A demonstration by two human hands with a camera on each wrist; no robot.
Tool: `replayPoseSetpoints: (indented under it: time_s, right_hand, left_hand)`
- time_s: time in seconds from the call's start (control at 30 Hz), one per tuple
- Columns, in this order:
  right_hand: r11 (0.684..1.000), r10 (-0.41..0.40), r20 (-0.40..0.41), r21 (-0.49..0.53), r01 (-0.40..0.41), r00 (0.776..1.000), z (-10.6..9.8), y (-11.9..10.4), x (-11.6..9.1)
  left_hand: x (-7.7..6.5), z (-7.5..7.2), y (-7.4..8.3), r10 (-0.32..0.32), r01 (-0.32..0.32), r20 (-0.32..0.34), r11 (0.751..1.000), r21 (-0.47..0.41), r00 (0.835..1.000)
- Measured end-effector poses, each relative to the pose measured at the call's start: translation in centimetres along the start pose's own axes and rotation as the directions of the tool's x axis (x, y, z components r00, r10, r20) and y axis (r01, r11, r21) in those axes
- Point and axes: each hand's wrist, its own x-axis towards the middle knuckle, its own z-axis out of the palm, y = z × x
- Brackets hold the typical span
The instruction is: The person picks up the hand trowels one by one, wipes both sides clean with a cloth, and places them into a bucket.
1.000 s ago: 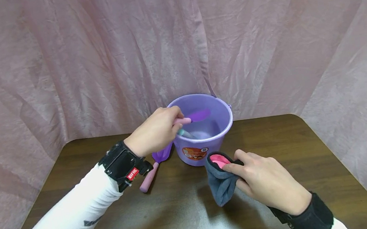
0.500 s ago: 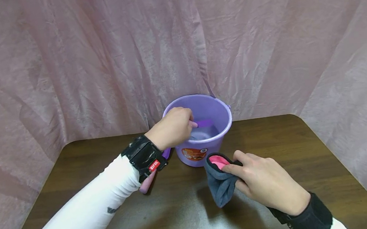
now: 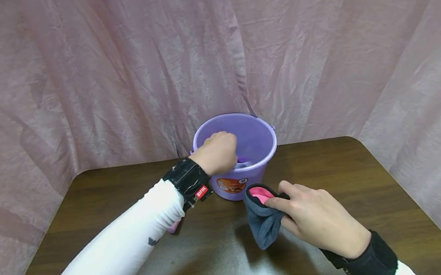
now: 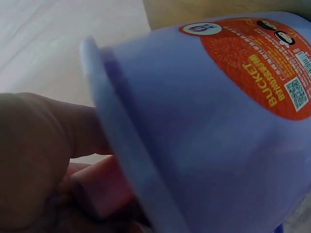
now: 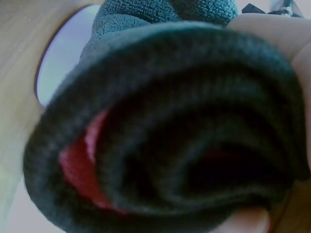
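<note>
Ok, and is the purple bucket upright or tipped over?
Upright: in the head view, the bucket stands with its base on the table, mouth facing up.

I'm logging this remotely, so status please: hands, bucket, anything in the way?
Left hand at bucket mouth, gripping pink handle. Right hand holding gray cloth. Bucket upright; left hand partly hides opening in head view.

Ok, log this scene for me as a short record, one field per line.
Left hand: at the mouth of the bucket, gripping a pink handle
Right hand: holding a gray cloth item, pink inside
Bucket: purple, upright, orange label on its side
Table: brown; a pink end shows, the rest hidden behind the white sleeve
Behind: pink curtain
</note>
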Motion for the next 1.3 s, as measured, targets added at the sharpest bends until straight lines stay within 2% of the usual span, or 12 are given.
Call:
replayPoseSetpoints:
  time_s: [0.17, 0.4, 0.7, 0.83, 1.03, 1.17, 1.3]
  right_hand:
    - [1.0, -0.002, 0.005, 0.005, 0.002, 1.0, 0.0, 0.0, 0.1]
    - [1.0, -0.01, 0.004, 0.004, 0.01, 1.0, 0.0, 0.0, 0.2]
    - [1.0, -0.007, 0.015, 0.01, 0.007, 1.0, 0.0, -0.1, 0.2]
    - [1.0, 0.0, 0.025, 0.014, 0.0, 1.0, 0.0, -0.1, 0.2]
    - [1.0, 0.01, 0.03, 0.019, -0.011, 0.999, -0.1, -0.2, 0.2]
    - [1.0, 0.01, 0.028, 0.014, -0.01, 1.0, -0.1, -0.2, 0.1]
    - [1.0, 0.019, 0.031, 0.009, -0.02, 0.999, -0.2, -0.2, 0.1]
  left_hand:
    - [0.6, 0.6, -0.1, -0.035, 0.034, 0.042, 0.999, 0.014, 0.999]
    - [0.9, 0.9, -0.2, -0.051, 0.05, 0.085, 0.999, 0.021, 0.995]
    - [1.0, 0.8, -0.8, -0.005, 0.013, 0.1, 0.996, -0.084, 0.995]
    - [0.8, 0.6, -1.1, 0.019, -0.009, 0.085, 0.992, -0.122, 0.996]
    - [0.3, -0.3, -1.4, 0.019, -0.011, 0.047, 0.985, -0.174, 0.999]
    - [-0.5, -1.2, -1.7, 0.02, -0.021, -0.007, 0.986, -0.165, 1.0]
    - [-1.8, -2.0, -2.2, -0.002, -0.013, -0.076, 0.982, -0.19, 0.997]
